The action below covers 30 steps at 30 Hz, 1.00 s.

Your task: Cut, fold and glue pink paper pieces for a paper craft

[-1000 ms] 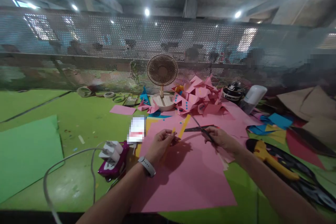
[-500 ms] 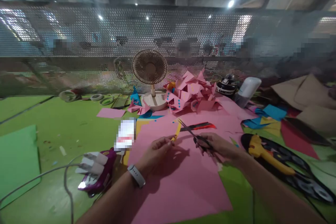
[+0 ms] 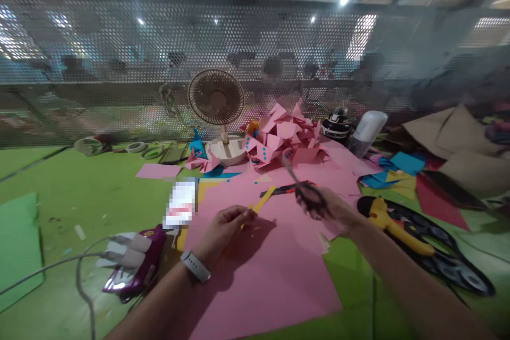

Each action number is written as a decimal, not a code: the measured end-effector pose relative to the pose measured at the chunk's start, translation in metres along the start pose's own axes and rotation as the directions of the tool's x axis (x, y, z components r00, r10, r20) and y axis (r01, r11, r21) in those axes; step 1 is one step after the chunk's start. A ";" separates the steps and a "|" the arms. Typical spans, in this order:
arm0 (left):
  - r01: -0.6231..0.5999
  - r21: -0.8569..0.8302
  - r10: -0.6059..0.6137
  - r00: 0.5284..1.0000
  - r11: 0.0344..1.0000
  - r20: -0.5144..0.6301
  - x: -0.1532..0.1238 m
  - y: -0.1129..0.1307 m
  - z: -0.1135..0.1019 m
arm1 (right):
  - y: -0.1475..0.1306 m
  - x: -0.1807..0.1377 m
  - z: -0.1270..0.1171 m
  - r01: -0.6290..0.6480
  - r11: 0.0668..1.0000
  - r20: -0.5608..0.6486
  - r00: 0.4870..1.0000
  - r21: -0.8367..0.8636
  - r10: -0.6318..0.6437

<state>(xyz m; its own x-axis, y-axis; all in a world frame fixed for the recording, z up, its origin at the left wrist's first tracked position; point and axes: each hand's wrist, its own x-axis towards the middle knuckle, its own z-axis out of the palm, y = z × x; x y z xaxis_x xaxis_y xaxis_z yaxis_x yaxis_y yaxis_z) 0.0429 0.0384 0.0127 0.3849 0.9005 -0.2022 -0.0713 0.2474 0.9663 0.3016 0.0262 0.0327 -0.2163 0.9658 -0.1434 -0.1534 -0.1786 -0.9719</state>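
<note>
My left hand [image 3: 231, 226] pinches a narrow yellow paper strip [image 3: 263, 200] between thumb and fingertips, above a large pink paper sheet [image 3: 274, 281]. The strip's free end points up and to the right. In my right hand [image 3: 324, 206] is a pair of scissors [image 3: 294, 174], its handles wrapped by my fingers and its blades pointing up and left, blurred by motion. The blades are apart from the strip. Behind both hands, a red and black cutter [image 3: 281, 189] lies on the pink paper, partly covered by the scissors and right hand.
Folded pink paper pieces [image 3: 282, 135] are heaped beside a desk fan [image 3: 216, 98]. On the left stand a purple power strip [image 3: 139, 268] with plugs and cords, and a bright phone screen [image 3: 181, 202]. A yellow-handled tool [image 3: 402, 231] lies on a black object at right.
The scissors have moved up, away from the yellow strip, and their blades now look closed together. My left hand still holds the strip, more of which shows. The view has shifted slightly right.
</note>
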 end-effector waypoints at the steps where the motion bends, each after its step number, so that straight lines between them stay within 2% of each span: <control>1: -0.005 0.013 0.005 1.000 1.000 0.001 -0.001 -0.001 -0.001 | 0.004 -0.001 0.005 -0.076 0.991 0.072 0.994 -0.113 0.084; 4: -0.027 0.003 0.027 1.000 1.000 -0.004 -0.005 -0.002 -0.002 | 0.012 -0.005 0.019 -0.144 0.943 0.181 0.962 -0.299 0.204; 8: -0.057 0.008 0.057 0.998 0.998 -0.031 -0.006 -0.002 -0.001 | 0.021 -0.007 0.024 -0.178 0.908 0.180 0.948 -0.379 0.261; 13: -0.024 -0.040 0.024 1.000 0.999 -0.002 -0.002 -0.006 -0.005 | 0.035 -0.003 0.026 -0.154 0.858 0.212 0.934 -0.491 0.289; 17: 0.003 -0.085 0.000 0.999 0.996 0.036 0.000 -0.010 -0.008 | 0.036 -0.006 0.031 -0.146 0.866 0.237 0.928 -0.478 0.287; 24: -0.012 -0.153 0.017 0.999 0.988 0.030 -0.002 -0.006 -0.005 | 0.033 -0.007 0.032 -0.145 0.880 0.192 0.948 -0.452 0.255; 30: -0.022 -0.181 0.027 0.999 0.983 0.024 -0.002 -0.006 -0.005 | 0.037 -0.008 0.031 -0.145 0.875 0.228 0.934 -0.461 0.275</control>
<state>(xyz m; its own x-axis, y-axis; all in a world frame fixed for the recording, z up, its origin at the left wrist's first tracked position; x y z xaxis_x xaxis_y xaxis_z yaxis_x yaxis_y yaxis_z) 0.0382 0.0368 0.0068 0.4049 0.8980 -0.1724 -0.2455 0.2883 0.9255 0.2678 0.0064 0.0038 -0.4640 0.8101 -0.3585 0.3418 -0.2096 -0.9161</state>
